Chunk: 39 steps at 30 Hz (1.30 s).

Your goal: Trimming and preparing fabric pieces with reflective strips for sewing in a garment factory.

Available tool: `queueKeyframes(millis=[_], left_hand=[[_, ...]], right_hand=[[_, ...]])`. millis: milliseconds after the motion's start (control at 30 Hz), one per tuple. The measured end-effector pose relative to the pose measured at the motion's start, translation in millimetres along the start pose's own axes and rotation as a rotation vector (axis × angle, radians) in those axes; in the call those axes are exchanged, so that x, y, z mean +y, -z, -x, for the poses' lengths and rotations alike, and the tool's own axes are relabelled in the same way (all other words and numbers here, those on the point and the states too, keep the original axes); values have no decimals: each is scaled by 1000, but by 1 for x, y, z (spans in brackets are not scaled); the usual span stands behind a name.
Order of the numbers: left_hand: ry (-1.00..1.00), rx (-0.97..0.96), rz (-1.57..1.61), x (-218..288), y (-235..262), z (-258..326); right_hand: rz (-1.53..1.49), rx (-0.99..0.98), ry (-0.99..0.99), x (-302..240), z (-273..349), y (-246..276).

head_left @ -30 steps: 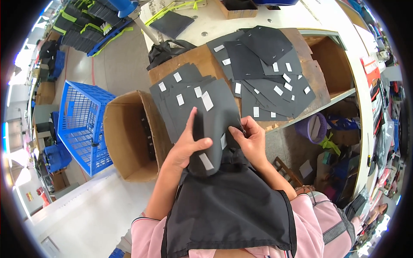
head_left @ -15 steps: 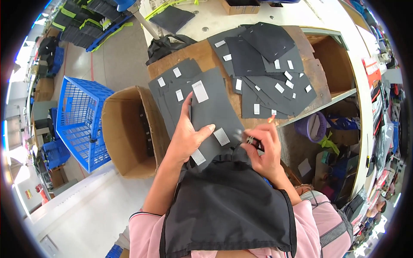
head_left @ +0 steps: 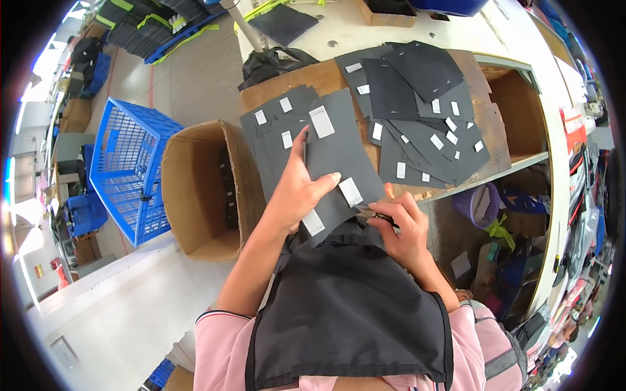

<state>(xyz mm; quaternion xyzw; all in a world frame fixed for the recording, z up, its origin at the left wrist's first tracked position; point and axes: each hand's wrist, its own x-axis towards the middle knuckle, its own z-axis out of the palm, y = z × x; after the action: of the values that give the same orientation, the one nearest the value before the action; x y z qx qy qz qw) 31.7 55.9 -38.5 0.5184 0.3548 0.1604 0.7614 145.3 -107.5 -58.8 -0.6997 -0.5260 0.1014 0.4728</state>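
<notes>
- Your left hand (head_left: 297, 189) has slid forward, fingers spread flat, pressing the dark panel (head_left: 339, 163) onto the left stack (head_left: 274, 130).
- Your right hand (head_left: 398, 225) now pinches its lower edge, apparently holding a thin dark tool.

The dark grey fabric sheet (head_left: 339, 163) was a flat, roughly rectangular piece bearing three small white rectangular labels, one near its far end, one near its near right edge and one near its near left corner. It lay tilted, its far end resting on a stack of similar grey labelled pieces (head_left: 277, 127) at the front left of the wooden bench (head_left: 306, 75), its near end reaching past the bench edge toward the person's lap. The left hand (head_left: 297, 192) pressed flat on its near left part, while the right hand (head_left: 398, 225) pinched its near right corner.
</notes>
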Motion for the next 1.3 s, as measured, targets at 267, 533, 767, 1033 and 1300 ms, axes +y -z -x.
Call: queueKeyframes(millis=[267,533,767,1033,1300], left_hand=[[-73,18,-58,-4,3,-6],[23,54,97,1,-1,-6],[32,60,176,7,-4,-5],[-41,52,172,4,-6,-3],[-36,100,165,8,-9,-1]], right_hand=[[-148,-154,13,-20,-11,-9],[-108,-119,126,-17,-6,-19],[-128,-70,-23,-23,-4,-14],[-154,-104,-49,-26,-3,-18],[-164,-84,-109,-25,-4,-16]])
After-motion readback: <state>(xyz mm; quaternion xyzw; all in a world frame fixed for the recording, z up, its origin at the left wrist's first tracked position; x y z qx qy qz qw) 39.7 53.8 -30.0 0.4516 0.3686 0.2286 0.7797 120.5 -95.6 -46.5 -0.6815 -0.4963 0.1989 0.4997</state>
